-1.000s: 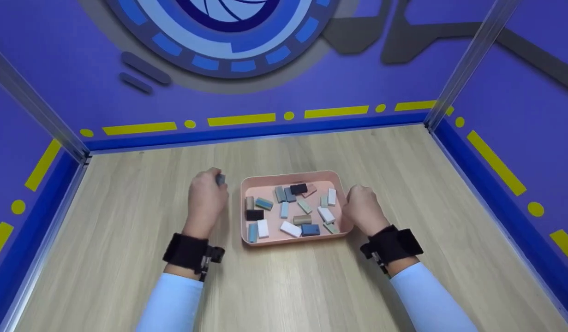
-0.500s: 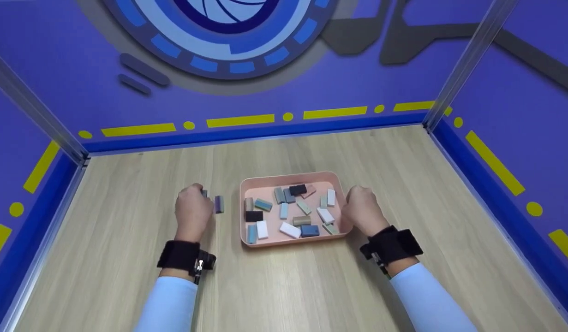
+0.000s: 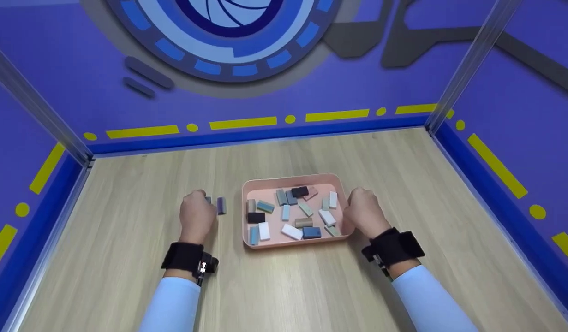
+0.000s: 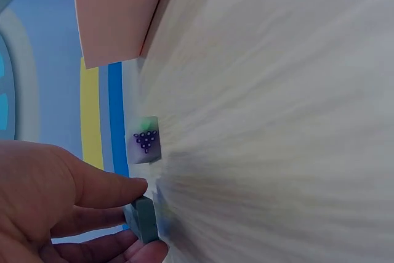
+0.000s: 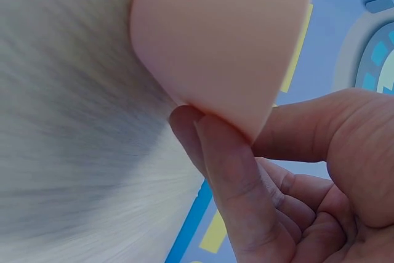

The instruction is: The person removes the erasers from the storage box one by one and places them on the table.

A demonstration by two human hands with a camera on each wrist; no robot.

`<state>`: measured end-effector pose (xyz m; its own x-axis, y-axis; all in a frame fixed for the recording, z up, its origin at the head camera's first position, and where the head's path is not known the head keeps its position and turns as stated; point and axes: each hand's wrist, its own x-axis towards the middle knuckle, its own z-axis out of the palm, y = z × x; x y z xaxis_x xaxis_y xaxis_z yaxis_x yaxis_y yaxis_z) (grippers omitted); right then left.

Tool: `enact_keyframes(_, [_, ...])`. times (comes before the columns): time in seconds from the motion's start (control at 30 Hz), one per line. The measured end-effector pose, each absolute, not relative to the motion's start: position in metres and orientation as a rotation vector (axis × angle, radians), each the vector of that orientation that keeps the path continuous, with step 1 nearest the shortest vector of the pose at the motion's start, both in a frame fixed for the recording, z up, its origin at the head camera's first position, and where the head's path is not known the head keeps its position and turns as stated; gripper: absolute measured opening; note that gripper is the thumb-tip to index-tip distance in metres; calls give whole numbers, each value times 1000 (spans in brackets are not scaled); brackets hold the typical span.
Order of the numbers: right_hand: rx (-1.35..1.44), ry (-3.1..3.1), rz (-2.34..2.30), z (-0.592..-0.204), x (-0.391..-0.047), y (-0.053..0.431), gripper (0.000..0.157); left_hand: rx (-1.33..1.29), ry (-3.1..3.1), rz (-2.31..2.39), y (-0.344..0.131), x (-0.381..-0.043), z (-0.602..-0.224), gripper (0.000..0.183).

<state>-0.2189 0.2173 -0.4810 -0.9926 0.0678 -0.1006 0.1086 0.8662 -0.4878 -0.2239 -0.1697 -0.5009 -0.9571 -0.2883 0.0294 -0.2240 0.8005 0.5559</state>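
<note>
My left hand (image 3: 197, 216) pinches a small grey-green tile (image 4: 143, 221) between thumb and fingers, low over the table. Just right of that hand, a tile with a grape picture (image 4: 145, 141) rests on the wood; its purple side (image 3: 221, 206) shows in the head view. A shallow pink tray (image 3: 290, 179) lies to the right, holding several small tiles in white, black, blue, green and tan. At the tray's right end, my right hand (image 3: 367, 212) grips the wall, with thumb and fingers on either side of the rim (image 5: 271, 100).
The wooden table (image 3: 284, 286) reaches to a blue-purple back wall (image 3: 247, 103) with yellow marks. Similar side panels (image 3: 510, 152) stand left and right, joined by metal corner posts (image 3: 468, 64).
My left hand, still pinching a tile, has moved left and nearer to me. The purple-sided tile beside it has come into sight. My right hand has stayed on the tray.
</note>
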Motion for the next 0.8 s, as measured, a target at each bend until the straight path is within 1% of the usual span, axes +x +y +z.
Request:
enact_keyframes(0.2, [163,2936,-771,-481,-219,218,18,409,-2884,-847,-168,-223,-502,29])
enact_keyframes(0.37, [152,2951,-764,-480,-219,218,20,395,-2894,-808,-167,-224,-502,17])
enact_keyframes(0.57, [149,2951,-781,-480,-219,218,24,392,-2900,-771,-166,-224,-500,9])
enact_keyframes(0.8, [144,2968,-777,-481,-219,218,28,366,-2881,-673,-157,-221,-492,8])
